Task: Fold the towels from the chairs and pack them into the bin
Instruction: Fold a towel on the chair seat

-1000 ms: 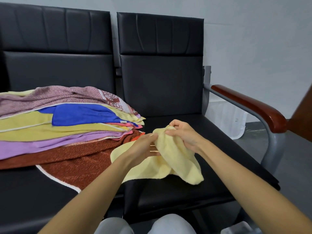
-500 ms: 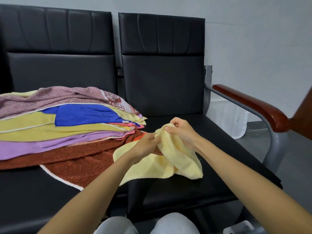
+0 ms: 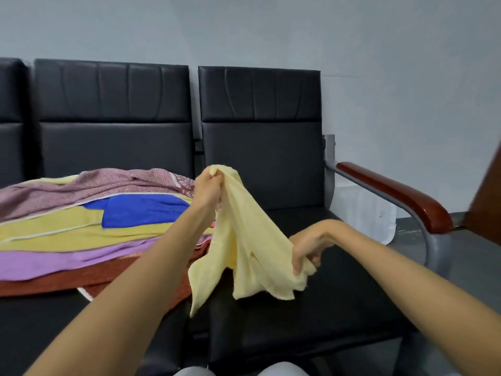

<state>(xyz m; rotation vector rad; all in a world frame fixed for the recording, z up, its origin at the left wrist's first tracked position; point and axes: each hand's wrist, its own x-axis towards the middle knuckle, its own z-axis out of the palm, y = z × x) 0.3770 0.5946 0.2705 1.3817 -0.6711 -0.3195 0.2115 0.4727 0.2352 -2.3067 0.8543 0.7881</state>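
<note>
Towel [image 3: 245, 240], pale yellow, hangs stretched above the right chair [image 3: 311, 308]. Left hand [image 3: 207, 189] clenches its upper corner; right hand [image 3: 307, 246] pinches a lower edge. Beside it, a pile [image 3: 81, 226] of towels on the left chair [image 3: 40, 321].

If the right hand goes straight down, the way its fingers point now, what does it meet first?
Probably the seat below the right hand, with only the towel it grips in between. Depth is unclear, so this is a judgement.
</note>
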